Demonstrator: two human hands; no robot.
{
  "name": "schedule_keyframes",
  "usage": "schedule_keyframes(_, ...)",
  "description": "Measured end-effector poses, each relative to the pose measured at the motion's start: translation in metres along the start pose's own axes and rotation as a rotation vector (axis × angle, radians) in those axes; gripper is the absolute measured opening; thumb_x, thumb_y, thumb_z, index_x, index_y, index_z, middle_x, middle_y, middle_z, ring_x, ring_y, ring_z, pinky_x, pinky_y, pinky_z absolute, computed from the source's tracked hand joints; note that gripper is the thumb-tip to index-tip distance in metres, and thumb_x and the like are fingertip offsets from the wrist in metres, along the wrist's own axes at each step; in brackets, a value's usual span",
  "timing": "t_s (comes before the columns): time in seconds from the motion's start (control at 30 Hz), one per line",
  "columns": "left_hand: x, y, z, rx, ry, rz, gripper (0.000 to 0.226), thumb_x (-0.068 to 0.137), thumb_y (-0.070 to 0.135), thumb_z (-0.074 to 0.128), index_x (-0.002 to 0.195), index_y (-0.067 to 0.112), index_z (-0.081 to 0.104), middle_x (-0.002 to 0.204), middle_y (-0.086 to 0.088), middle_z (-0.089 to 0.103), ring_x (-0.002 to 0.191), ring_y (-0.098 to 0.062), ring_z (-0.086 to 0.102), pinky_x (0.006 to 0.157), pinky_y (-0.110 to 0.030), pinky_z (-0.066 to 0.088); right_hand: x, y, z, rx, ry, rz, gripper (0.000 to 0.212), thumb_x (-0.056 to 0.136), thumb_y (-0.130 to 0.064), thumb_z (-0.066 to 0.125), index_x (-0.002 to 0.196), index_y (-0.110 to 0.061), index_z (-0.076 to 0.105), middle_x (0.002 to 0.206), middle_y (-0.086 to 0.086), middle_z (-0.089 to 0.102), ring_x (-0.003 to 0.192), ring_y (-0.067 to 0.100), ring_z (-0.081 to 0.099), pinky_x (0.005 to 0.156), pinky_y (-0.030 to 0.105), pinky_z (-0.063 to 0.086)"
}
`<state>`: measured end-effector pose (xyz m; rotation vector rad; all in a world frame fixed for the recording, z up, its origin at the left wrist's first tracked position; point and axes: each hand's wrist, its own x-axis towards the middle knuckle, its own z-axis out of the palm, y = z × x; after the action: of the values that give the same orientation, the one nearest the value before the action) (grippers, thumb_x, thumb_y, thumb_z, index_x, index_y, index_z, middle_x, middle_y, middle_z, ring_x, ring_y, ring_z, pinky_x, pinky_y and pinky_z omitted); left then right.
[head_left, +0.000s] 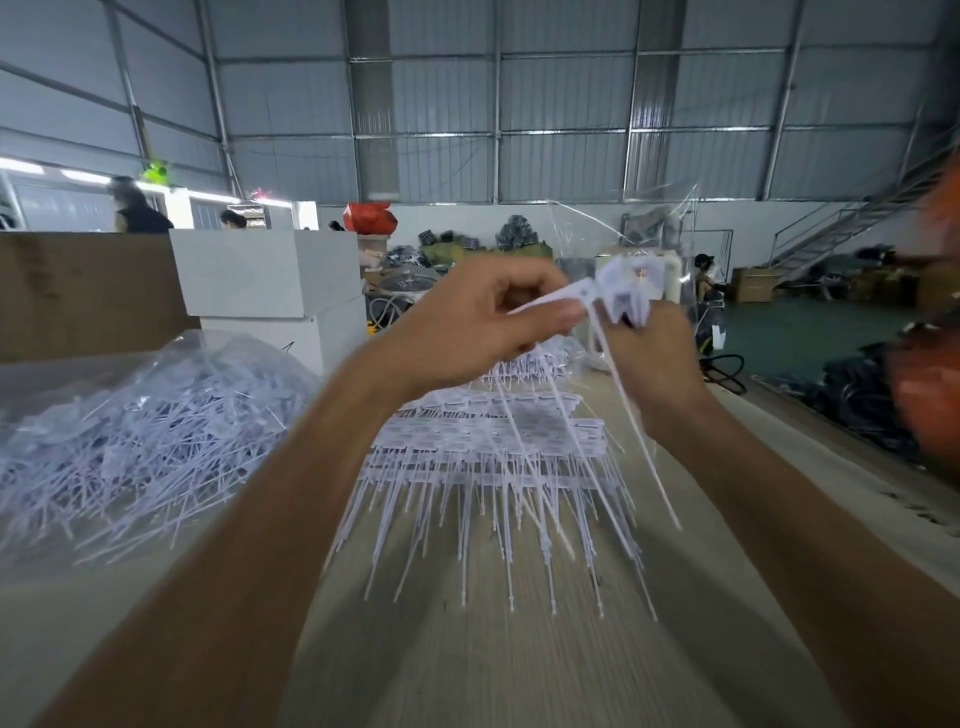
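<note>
Both my hands are raised above a wooden table (467, 649). My left hand (467, 322) pinches the flat head end of a white plastic tie strip (550, 300) between thumb and fingers. My right hand (649, 353) grips a small bunch of white plastic ties (626, 283) by their tag heads, and their long thin tails hang down toward me. Below the hands lies a stack of joined white tie strips (493, 452), with the tails pointing at me.
A clear bag heaped with loose white ties (135, 431) lies on the table at left. White boxes (270, 286) and a brown board (83, 291) stand behind it. Something blurred and orange (930, 374) sits at the right edge. People, goods and stairs fill the hall behind.
</note>
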<state>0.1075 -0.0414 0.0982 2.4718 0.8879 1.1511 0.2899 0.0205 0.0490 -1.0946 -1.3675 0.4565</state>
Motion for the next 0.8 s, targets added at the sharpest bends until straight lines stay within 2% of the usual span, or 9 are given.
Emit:
schedule_keyframes(0.1, 0.003, 0.012, 0.002, -0.109, 0.045, 0.116, 0.011, 0.099, 0.016, 0.061, 0.092, 0.015, 0.07, 0.074, 0.005, 0.063, 0.062, -0.007, 0.051, 0.057, -0.02, 0.044, 0.007, 0.019, -0.022, 0.042, 0.026, 0.145, 0.028, 0.102, -0.013, 0.054, 0.074, -0.011, 0.061, 0.066, 0.004, 0.054, 0.054, 0.015, 0.042, 0.051, 0.027, 0.033)
schedule_keyframes(0.2, 0.006, 0.0, 0.0, -0.034, 0.1, 0.025, 0.017, 0.099, 0.012, 0.059, 0.113, 0.012, 0.069, 0.092, 0.003, 0.067, 0.07, -0.006, 0.055, 0.063, -0.02, 0.047, 0.011, 0.025, -0.025, 0.182, -0.05, 0.185, 0.035, 0.105, -0.024, 0.05, 0.073, -0.015, 0.06, 0.057, -0.002, 0.052, 0.049, 0.013, 0.042, 0.047, 0.025, 0.033)
schedule_keyframes(0.3, 0.003, -0.013, -0.003, 0.041, 0.071, -0.059, 0.031, 0.101, 0.01, 0.057, 0.128, 0.024, 0.062, 0.106, -0.003, 0.066, 0.071, -0.008, 0.058, 0.063, -0.017, 0.048, 0.014, 0.024, -0.014, 0.275, -0.11, 0.22, 0.048, 0.106, -0.027, 0.048, 0.06, -0.022, 0.059, 0.052, -0.006, 0.051, 0.047, 0.01, 0.043, 0.044, 0.02, 0.034)
schedule_keyframes(0.33, 0.003, -0.015, -0.005, 0.057, 0.073, -0.06, 0.033, 0.101, 0.012, 0.056, 0.129, 0.03, 0.06, 0.106, -0.001, 0.066, 0.072, -0.009, 0.059, 0.062, -0.017, 0.049, 0.014, 0.024, -0.012, 0.302, -0.126, 0.218, 0.052, 0.107, -0.025, 0.046, 0.056, -0.022, 0.058, 0.052, -0.006, 0.053, 0.047, 0.01, 0.044, 0.043, 0.02, 0.035)
schedule_keyframes(0.4, 0.003, -0.019, -0.007, 0.079, 0.075, -0.071, 0.036, 0.103, 0.016, 0.054, 0.132, 0.036, 0.057, 0.102, 0.008, 0.064, 0.071, -0.003, 0.059, 0.06, -0.015, 0.049, 0.012, 0.025, -0.012, 0.35, -0.147, 0.207, 0.047, 0.107, -0.022, 0.044, 0.061, -0.019, 0.055, 0.058, -0.002, 0.059, 0.049, 0.01, 0.051, 0.045, 0.022, 0.04)
schedule_keyframes(0.5, 0.001, -0.026, -0.008, 0.111, 0.04, -0.108, 0.037, 0.105, 0.016, 0.05, 0.137, 0.034, 0.054, 0.086, 0.01, 0.064, 0.066, 0.003, 0.058, 0.06, -0.011, 0.046, 0.011, 0.027, -0.016, 0.402, -0.183, 0.199, 0.042, 0.107, -0.032, 0.043, 0.072, -0.015, 0.058, 0.066, 0.002, 0.057, 0.049, 0.013, 0.05, 0.047, 0.026, 0.044)
schedule_keyframes(0.63, 0.001, -0.031, -0.007, 0.09, -0.006, -0.16, 0.031, 0.106, 0.016, 0.046, 0.133, 0.029, 0.055, 0.077, -0.002, 0.063, 0.068, -0.008, 0.057, 0.071, -0.029, 0.048, 0.014, 0.028, -0.018, 0.363, -0.178, 0.151, 0.037, 0.107, -0.036, 0.045, 0.085, -0.015, 0.066, 0.058, -0.004, 0.037, 0.043, 0.008, 0.025, 0.041, 0.02, 0.025)
schedule_keyframes(0.7, 0.001, -0.031, -0.006, 0.066, -0.007, -0.171, 0.023, 0.105, 0.018, 0.048, 0.125, 0.026, 0.052, 0.074, 0.0, 0.065, 0.068, -0.009, 0.059, 0.072, -0.033, 0.05, 0.013, 0.027, -0.018, 0.311, -0.188, 0.11, 0.029, 0.104, -0.032, 0.054, 0.089, -0.015, 0.071, 0.056, -0.006, 0.031, 0.045, 0.009, 0.022, 0.043, 0.023, 0.022)
schedule_keyframes(0.8, 0.001, -0.031, -0.005, 0.05, -0.016, -0.173, 0.009, 0.103, 0.018, 0.053, 0.111, 0.02, 0.048, 0.074, 0.002, 0.071, 0.07, -0.017, 0.063, 0.078, -0.047, 0.053, 0.01, 0.026, -0.017, 0.243, -0.2, 0.068, 0.027, 0.098, -0.021, 0.065, 0.074, -0.022, 0.077, 0.048, -0.005, 0.033, 0.045, 0.012, 0.023, 0.048, 0.029, 0.022)
